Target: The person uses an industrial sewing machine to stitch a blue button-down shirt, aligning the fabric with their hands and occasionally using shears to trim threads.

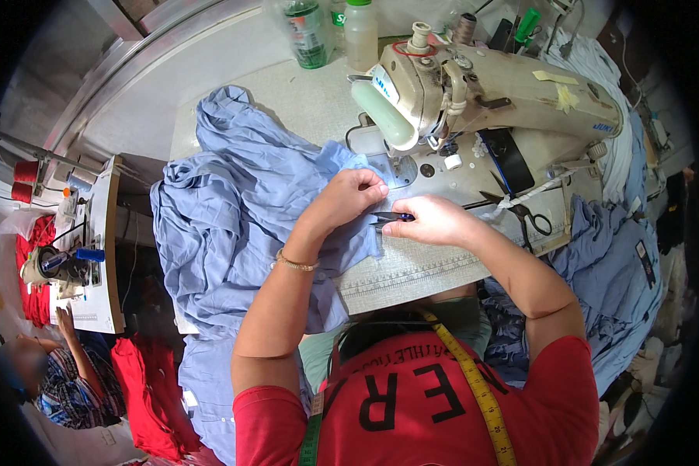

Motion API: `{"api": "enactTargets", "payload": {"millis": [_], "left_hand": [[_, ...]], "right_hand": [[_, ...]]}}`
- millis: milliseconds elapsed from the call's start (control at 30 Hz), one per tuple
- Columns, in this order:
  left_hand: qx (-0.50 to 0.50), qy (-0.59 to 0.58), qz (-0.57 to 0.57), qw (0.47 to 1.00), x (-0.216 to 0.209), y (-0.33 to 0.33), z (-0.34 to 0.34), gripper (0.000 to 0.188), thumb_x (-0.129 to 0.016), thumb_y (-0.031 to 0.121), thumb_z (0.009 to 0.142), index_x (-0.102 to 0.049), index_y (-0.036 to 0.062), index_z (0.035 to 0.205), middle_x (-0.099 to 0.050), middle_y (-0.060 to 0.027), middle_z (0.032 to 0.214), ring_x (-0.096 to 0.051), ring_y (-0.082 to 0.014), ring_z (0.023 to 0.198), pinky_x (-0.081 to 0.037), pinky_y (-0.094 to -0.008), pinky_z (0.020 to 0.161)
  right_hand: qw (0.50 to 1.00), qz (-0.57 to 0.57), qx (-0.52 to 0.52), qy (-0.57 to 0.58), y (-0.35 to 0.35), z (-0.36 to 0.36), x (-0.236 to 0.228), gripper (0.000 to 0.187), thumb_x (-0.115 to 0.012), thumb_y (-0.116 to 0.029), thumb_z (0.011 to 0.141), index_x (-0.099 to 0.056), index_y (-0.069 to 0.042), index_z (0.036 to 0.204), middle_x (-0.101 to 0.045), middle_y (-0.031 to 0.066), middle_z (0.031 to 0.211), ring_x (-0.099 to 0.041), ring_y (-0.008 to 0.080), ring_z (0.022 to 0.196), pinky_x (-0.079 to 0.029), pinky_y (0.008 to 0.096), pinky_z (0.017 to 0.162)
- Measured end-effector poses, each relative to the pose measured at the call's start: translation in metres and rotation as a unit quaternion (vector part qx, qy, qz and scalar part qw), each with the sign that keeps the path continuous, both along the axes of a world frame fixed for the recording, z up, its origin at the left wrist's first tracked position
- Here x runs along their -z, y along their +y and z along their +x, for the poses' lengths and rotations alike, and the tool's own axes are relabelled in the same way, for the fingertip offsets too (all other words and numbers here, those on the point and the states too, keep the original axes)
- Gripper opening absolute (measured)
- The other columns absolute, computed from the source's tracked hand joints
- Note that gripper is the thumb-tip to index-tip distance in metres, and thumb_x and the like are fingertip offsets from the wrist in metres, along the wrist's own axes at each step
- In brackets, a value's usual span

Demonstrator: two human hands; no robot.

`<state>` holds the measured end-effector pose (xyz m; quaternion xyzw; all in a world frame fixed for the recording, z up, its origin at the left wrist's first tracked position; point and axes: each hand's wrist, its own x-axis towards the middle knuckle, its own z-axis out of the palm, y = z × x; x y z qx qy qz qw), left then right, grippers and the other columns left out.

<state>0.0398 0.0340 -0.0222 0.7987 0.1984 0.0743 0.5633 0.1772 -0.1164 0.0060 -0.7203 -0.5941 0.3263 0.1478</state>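
A light blue garment (241, 194) lies bunched over the left of the sewing table and hangs off its front edge. My left hand (338, 202) is closed in a pinch at the garment's right edge, just in front of the machine's needle plate (400, 171). Whether a thread is also between those fingertips is too small to tell. In my right hand (439, 221) is a pair of small dark thread snips (390, 218), its blades pointing left at the cloth below my left fingertips. The sewing machine (512, 78) stands just beyond both hands.
Large black-handled scissors (532, 221) lie right of my right hand. A clear bottle (361, 39) and a green-bottomed bottle (309, 43) stand at the back. More blue garments (613, 287) are piled at right. On the left, a person (78, 380) sits at another machine table (110, 256).
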Motion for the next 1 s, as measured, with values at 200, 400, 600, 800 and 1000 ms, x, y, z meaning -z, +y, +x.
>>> {"api": "enactTargets", "payload": {"millis": [200, 400, 600, 800, 1000], "left_hand": [[-0.006, -0.015, 0.032, 0.999, 0.006, 0.001, 0.000, 0.019, -0.064, 0.018, 0.090, -0.067, -0.0010, 0.090, -0.061, 0.0030, 0.079, -0.050, -0.0063, 0.074, -0.043, -0.0238, 0.066], [-0.024, -0.021, 0.041, 0.999, 0.002, -0.001, 0.000, 0.020, -0.063, 0.018, 0.091, -0.066, -0.0010, 0.091, -0.061, 0.0027, 0.079, -0.050, -0.0068, 0.072, -0.044, -0.0245, 0.065], [-0.064, -0.073, 0.089, 0.991, 0.012, 0.001, -0.002, 0.009, -0.064, 0.007, 0.087, -0.064, -0.0008, 0.092, -0.059, -0.0001, 0.086, -0.053, -0.0090, 0.073, -0.047, -0.0250, 0.068], [-0.006, -0.067, 0.202, 0.977, 0.006, -0.010, -0.001, 0.006, -0.062, 0.000, 0.080, -0.063, -0.0020, 0.085, -0.058, -0.0135, 0.089, -0.060, -0.0273, 0.081, -0.049, -0.0343, 0.074], [-0.003, -0.097, 0.326, 0.940, 0.015, -0.012, 0.006, 0.009, -0.062, 0.004, 0.084, -0.060, -0.0038, 0.084, -0.056, -0.0181, 0.092, -0.057, -0.0347, 0.083, -0.047, -0.0372, 0.077]], "right_hand": [[1.000, -0.005, -0.013, -0.024, 0.001, -0.003, 0.002, 0.044, -0.059, -0.046, 0.087, -0.067, -0.006, 0.102, -0.067, 0.0208, 0.091, -0.064, 0.0364, 0.090, -0.049, 0.0455, 0.079], [0.999, 0.006, -0.020, -0.044, -0.002, -0.004, 0.004, 0.040, -0.058, -0.044, 0.088, -0.067, -0.007, 0.098, -0.067, 0.0204, 0.089, -0.064, 0.0363, 0.089, -0.049, 0.0460, 0.079], [0.997, 0.060, -0.012, -0.049, -0.016, -0.002, 0.011, 0.043, -0.066, -0.045, 0.084, -0.063, -0.004, 0.098, -0.064, 0.0214, 0.084, -0.063, 0.0383, 0.082, -0.048, 0.0456, 0.071], [0.998, 0.048, 0.013, -0.027, -0.025, 0.006, 0.008, 0.045, -0.065, -0.045, 0.083, -0.065, -0.003, 0.098, -0.066, 0.0207, 0.088, -0.064, 0.0376, 0.087, -0.049, 0.0455, 0.077], [0.997, 0.066, 0.024, -0.013, -0.027, 0.010, 0.010, 0.045, -0.065, -0.045, 0.082, -0.065, -0.003, 0.099, -0.066, 0.0212, 0.089, -0.064, 0.0387, 0.086, -0.049, 0.0461, 0.076]]}}
